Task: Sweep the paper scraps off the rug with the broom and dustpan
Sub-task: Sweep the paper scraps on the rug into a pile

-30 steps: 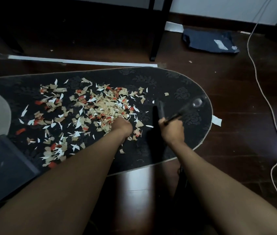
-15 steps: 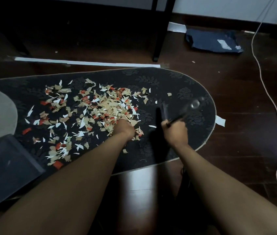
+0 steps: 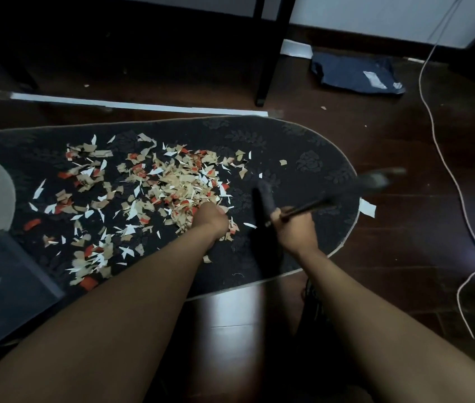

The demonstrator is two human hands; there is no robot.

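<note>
Fingers [image 3: 284,212] still round swinging broom [image 3: 373,180]

Two bare forearms reach in from the bottom edge, with no sleeves, watch or bands on them; the left hand [image 3: 211,221] and the right hand [image 3: 294,229] are gloveless and carry no rings on the parts facing the camera; the fingertips cannot be made out.
</note>
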